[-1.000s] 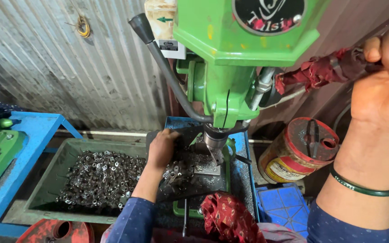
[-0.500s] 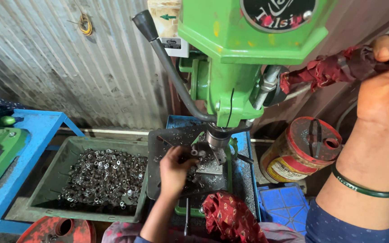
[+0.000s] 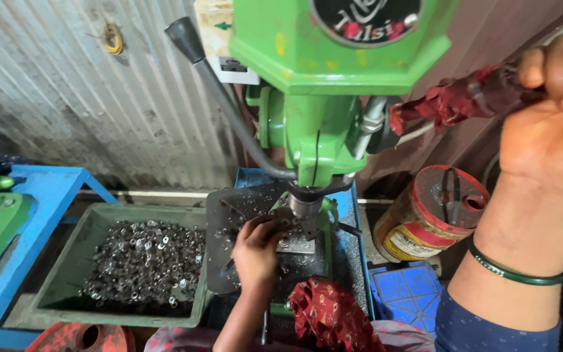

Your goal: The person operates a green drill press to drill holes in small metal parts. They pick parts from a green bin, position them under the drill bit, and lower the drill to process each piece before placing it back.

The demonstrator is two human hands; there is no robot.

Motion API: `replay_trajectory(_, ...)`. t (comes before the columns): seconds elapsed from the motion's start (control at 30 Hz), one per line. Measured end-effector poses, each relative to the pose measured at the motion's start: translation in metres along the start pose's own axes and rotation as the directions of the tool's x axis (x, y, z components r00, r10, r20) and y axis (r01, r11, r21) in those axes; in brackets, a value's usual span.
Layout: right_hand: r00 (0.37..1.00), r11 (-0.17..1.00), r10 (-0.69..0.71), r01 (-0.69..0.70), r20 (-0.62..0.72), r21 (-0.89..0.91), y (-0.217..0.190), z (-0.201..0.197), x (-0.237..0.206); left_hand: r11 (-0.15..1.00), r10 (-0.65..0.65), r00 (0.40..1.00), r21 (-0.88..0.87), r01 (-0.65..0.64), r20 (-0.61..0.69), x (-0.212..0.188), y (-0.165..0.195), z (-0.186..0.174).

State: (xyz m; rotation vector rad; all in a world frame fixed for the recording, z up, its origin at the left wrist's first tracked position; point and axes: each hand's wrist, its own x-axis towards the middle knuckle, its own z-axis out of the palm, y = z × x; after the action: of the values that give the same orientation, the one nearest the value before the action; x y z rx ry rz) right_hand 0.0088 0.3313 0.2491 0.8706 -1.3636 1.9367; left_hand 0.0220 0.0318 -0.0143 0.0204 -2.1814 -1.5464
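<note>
While the right hand (image 3: 558, 124) grips the rag-wrapped lever (image 3: 464, 98), the left hand (image 3: 255, 251) pinches a workpiece (image 3: 294, 242) under the drill.

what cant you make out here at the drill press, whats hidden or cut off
Head view only:
- Drill tip and workpiece: hidden behind the left hand and chuck.
- Right hand: fingers cut by the right edge; its cloth-wrapped handle is partly covered.
- Small metal parts in the green tray: too small to identify.

Soft, even daylight, sharp centre, slight stretching toward the edges
</note>
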Motion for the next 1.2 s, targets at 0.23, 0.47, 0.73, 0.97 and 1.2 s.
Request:
replay_trajectory(0.23, 1.0, 1.0, -0.002, 0.002, 0.0, 0.003, 0.002, -0.006, -0.001, 0.998, 0.04, 0.999, -0.046, -0.039, 0.033, 0.002, 0.003, 0.005)
replay_trajectory(0.47, 0.998, 0.999, -0.048, 0.049, -0.031, 0.023, 0.004, -0.001, -0.023, 0.893, 0.326, 0.945, 0.324, -0.313, 0.014, 0.006, 0.006, 0.002)
replay_trajectory(0.73, 0.933, 0.946, -0.313, 0.322, -0.177, 0.023, 0.035, -0.034, -0.147, 0.803, 0.386, 0.922, 0.485, -0.347, 0.02, 0.017, -0.001, 0.006)
replay_trajectory(0.97, 0.899, 0.957, -0.289, 0.278, -0.328, -0.079, 0.04, -0.065, -0.167, 0.861, 0.282, 0.958, 0.425, -0.279, 0.057, 0.013, -0.002, -0.001)
replay_trajectory(1.2, 0.942, 0.964, -0.261, 0.242, -0.212, -0.115, 0.028, -0.044, -0.135, 0.983, -0.092, 0.994, 0.156, 0.1, -0.058, 0.019, -0.004, -0.023)
